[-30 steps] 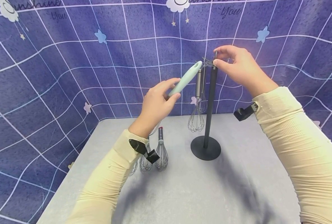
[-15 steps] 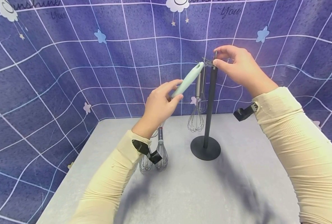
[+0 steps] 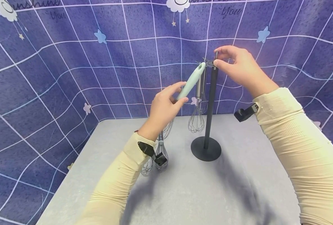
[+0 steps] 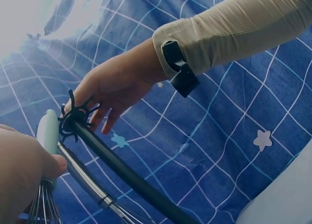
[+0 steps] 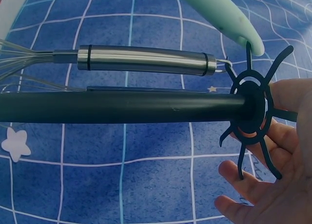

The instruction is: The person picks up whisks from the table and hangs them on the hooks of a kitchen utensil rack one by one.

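Observation:
My left hand (image 3: 163, 106) grips a whisk by its mint-green handle (image 3: 193, 80), tilted with the holed end up and to the right. That end overlaps one hook of the black rack (image 5: 251, 107) in the right wrist view. The whisk's wires (image 4: 45, 204) hang below the left hand. My right hand (image 3: 238, 64) pinches the top of the black stand (image 3: 210, 106), finger and thumb at its tip. Metal-handled whisks (image 5: 151, 58) hang from hooks on the stand's left side, close beside the green handle.
Under the left forearm, whisks (image 3: 161, 156) lie on the grey table (image 3: 200, 193), partly hidden by the sleeve. The stand's round base (image 3: 206, 149) rests toward the back of the table. A blue gridded curtain (image 3: 138, 53) closes off the back and left.
My left hand has moved slightly right and a little lower, bringing the green handle's end closer to the hooks. My right hand and the stand hold their place.

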`<state>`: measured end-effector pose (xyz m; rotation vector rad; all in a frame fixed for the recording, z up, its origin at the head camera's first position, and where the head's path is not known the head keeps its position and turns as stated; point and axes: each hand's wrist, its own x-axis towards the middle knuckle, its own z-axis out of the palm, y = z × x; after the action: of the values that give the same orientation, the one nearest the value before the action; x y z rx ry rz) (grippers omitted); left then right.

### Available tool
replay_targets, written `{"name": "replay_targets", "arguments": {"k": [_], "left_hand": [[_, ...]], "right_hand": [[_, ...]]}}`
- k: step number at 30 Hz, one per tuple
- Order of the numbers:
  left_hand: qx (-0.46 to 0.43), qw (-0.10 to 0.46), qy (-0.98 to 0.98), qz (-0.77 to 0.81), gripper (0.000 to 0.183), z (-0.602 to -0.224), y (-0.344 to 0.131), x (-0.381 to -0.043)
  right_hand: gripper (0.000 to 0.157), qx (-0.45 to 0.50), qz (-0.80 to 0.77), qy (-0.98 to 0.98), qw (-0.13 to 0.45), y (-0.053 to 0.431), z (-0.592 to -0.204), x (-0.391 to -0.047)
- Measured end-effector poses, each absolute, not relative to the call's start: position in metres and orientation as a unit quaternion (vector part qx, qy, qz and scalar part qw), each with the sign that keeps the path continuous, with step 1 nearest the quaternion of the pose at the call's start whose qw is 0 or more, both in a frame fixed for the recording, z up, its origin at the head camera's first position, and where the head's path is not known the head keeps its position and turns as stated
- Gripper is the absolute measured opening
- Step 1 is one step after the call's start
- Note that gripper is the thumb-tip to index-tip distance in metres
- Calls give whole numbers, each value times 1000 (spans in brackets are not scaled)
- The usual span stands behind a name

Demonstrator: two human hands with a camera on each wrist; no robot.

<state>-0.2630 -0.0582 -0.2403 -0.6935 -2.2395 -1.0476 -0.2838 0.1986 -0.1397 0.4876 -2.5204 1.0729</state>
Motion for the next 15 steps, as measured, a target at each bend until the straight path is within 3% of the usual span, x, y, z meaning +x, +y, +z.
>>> {"name": "replay_targets", "arguments": {"k": [15], "left_hand": [[-256,274,-804,-461,56,-260,-37,-270]], "right_hand": [[49,176,374,-892,183,199,-141,-285]]}}
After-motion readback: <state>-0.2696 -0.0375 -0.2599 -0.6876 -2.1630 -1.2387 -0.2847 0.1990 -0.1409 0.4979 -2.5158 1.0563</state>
